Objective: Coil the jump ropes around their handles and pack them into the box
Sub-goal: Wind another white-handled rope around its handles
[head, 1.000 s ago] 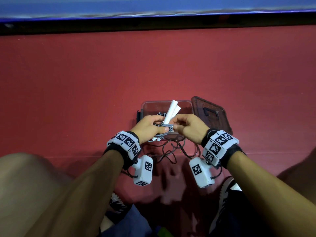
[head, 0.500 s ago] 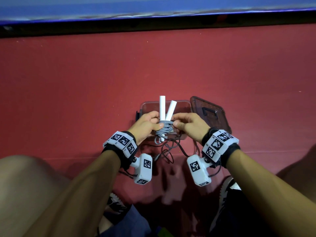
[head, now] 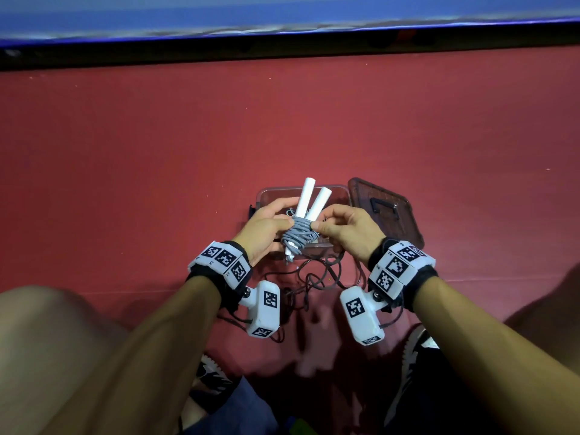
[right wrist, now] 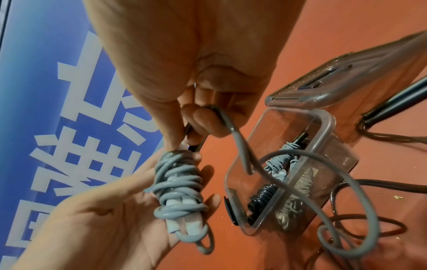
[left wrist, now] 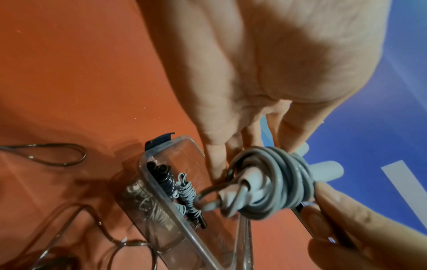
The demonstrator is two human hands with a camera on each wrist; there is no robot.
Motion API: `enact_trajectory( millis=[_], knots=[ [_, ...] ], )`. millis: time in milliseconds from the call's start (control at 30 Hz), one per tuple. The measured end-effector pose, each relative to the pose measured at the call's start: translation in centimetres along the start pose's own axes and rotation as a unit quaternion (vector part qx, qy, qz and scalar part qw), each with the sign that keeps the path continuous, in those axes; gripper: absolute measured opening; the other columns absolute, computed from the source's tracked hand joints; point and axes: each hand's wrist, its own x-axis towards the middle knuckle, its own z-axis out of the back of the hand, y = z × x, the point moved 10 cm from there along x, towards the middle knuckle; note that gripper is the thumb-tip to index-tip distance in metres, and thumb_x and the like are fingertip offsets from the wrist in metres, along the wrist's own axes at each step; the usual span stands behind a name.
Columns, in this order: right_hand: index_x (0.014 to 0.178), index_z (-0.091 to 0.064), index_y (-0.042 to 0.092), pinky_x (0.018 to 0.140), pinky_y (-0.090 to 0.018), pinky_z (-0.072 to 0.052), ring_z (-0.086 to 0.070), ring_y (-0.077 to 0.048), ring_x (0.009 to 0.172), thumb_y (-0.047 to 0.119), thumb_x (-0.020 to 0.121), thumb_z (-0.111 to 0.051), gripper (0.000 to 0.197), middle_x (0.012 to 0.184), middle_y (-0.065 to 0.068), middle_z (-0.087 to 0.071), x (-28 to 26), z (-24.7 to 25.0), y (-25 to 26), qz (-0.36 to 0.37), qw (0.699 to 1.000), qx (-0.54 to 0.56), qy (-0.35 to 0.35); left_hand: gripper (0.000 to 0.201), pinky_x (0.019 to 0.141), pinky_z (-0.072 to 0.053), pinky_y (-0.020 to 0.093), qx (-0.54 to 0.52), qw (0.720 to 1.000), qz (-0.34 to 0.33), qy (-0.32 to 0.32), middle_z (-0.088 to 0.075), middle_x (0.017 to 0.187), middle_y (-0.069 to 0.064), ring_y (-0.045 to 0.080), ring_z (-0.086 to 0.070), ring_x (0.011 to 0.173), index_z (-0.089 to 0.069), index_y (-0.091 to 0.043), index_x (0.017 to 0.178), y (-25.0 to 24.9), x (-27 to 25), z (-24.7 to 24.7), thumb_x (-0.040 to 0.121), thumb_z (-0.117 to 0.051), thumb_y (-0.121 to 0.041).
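while hands wind grey rope (head: 299,235), box (right wrist: 323,119) holds 3 coiled ropes (right wrist: 280,164).

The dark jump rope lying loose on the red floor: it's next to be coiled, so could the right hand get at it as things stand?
Probably not yet: the right hand is pinching the grey cord being wound on the white handles. The dark jump rope itself lies uncovered.

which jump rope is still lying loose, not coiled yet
The dark rope on the red floor before the box: uncoiled loops, unlike the grey rope in both hands.
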Motion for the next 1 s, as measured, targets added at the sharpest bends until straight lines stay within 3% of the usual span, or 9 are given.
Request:
enact_trajectory(
  millis=[133, 200, 333, 467, 600, 667, 767, 833, 1000],
  knots=[
    [0.081, -0.062, 0.005, 0.045, -0.026, -0.038, -0.039, -0.013, 0.040, 0.009, 0.085, -0.077, 0.016, 0.065, -0.013, -0.051, 0.3, -0.4, -0.6, -0.001, 1.000, 0.009, -0.003, 0.059, 0.095, -0.050, 0.049, 0.054, 0.998, -0.008, 0.022, -0.072, 0.123, 0.009, 0.028, -0.062, 0.100, -0.062, -0.039, 0.134, -0.1, 0.1, -0.8, 0.080, -0.064, -0.016],
    [0.079, -0.062, 0.008, 0.049, -0.028, -0.037, -0.041, -0.013, 0.044, 0.013, 0.084, -0.078, 0.018, 0.063, -0.008, -0.054, 0.5, -0.5, -0.7, 0.008, 1.000, -0.016, -0.005, 0.069, 0.105, -0.050, 0.043, 0.094, 0.995, -0.026, 0.038, -0.073, 0.121, 0.003, 0.025, -0.069, 0.109, -0.059, -0.046, 0.135, 0.0, -0.1, -1.2, 0.072, -0.076, -0.023],
    [0.075, -0.063, 0.022, 0.060, -0.032, -0.041, -0.047, -0.011, 0.052, 0.024, 0.088, -0.072, 0.016, 0.066, -0.001, -0.060, 0.8, -0.6, -0.4, 0.031, 0.996, -0.083, 0.006, 0.084, 0.102, -0.054, 0.045, 0.130, 0.989, -0.050, 0.039, -0.073, 0.121, -0.001, 0.024, -0.073, 0.106, -0.051, -0.047, 0.142, 0.5, 0.2, -0.9, 0.073, -0.086, -0.015],
    [0.082, -0.063, 0.020, 0.063, -0.035, -0.044, -0.050, -0.019, 0.062, 0.011, 0.094, -0.062, 0.015, 0.070, -0.005, -0.059, 0.5, -1.0, 0.5, 0.047, 0.992, -0.107, 0.048, 0.073, 0.099, -0.055, 0.037, 0.127, 0.990, -0.059, 0.033, -0.075, 0.117, 0.001, 0.024, -0.072, 0.106, -0.055, -0.049, 0.133, 0.3, 0.2, -0.4, 0.078, -0.082, -0.009],
    [0.090, -0.064, 0.012, 0.066, -0.035, -0.046, -0.052, -0.021, 0.066, 0.003, 0.096, -0.057, 0.013, 0.075, -0.010, -0.058, 0.6, -1.0, 0.6, 0.048, 0.990, -0.116, 0.062, 0.045, 0.089, -0.057, 0.032, 0.111, 0.993, -0.023, 0.012, -0.073, 0.113, 0.004, 0.020, -0.072, 0.102, -0.062, -0.021, 0.128, 0.9, 0.5, 0.0, 0.088, -0.076, -0.008],
    [0.090, -0.065, 0.012, 0.067, -0.034, -0.046, -0.052, -0.020, 0.065, 0.008, 0.096, -0.059, 0.010, 0.074, -0.009, -0.059, 0.7, -0.8, 0.1, 0.042, 0.989, -0.131, 0.056, 0.040, 0.084, -0.052, 0.029, 0.110, 0.994, 0.001, 0.006, -0.070, 0.116, 0.006, 0.020, -0.070, 0.102, -0.062, -0.016, 0.127, 1.6, 0.8, 0.2, 0.090, -0.075, -0.014],
    [0.096, -0.070, 0.014, 0.065, -0.034, -0.047, -0.052, -0.019, 0.063, 0.019, 0.097, -0.063, 0.009, 0.073, -0.007, -0.060, 0.6, -1.0, -0.7, 0.015, 0.988, -0.134, 0.068, 0.049, 0.102, -0.048, 0.047, 0.076, 0.997, 0.028, 0.006, -0.068, 0.125, 0.009, 0.025, -0.066, 0.114, -0.066, -0.023, 0.122, 2.1, 0.5, 0.2, 0.075, -0.080, -0.026],
    [0.099, -0.069, 0.006, 0.062, -0.033, -0.047, -0.051, -0.020, 0.061, 0.024, 0.098, -0.063, 0.019, 0.070, -0.008, -0.057, 0.3, -1.3, -1.3, -0.020, 0.992, -0.100, 0.077, 0.061, 0.111, -0.041, 0.058, 0.054, 0.998, 0.041, 0.012, -0.068, 0.128, 0.009, 0.028, -0.063, 0.121, -0.065, -0.023, 0.128, 2.3, 0.3, 0.0, 0.068, -0.077, -0.031],
    [0.094, -0.069, -0.001, 0.059, -0.034, -0.046, -0.050, -0.023, 0.058, 0.025, 0.097, -0.064, 0.026, 0.065, -0.008, -0.055, 0.0, -1.0, -0.7, -0.025, 0.996, -0.055, 0.065, 0.059, 0.116, -0.039, 0.051, 0.042, 0.998, 0.026, 0.029, -0.071, 0.125, 0.011, 0.029, -0.062, 0.124, -0.063, -0.009, 0.135, 2.0, 0.2, -0.7, 0.079, -0.069, -0.026]
  ],
)
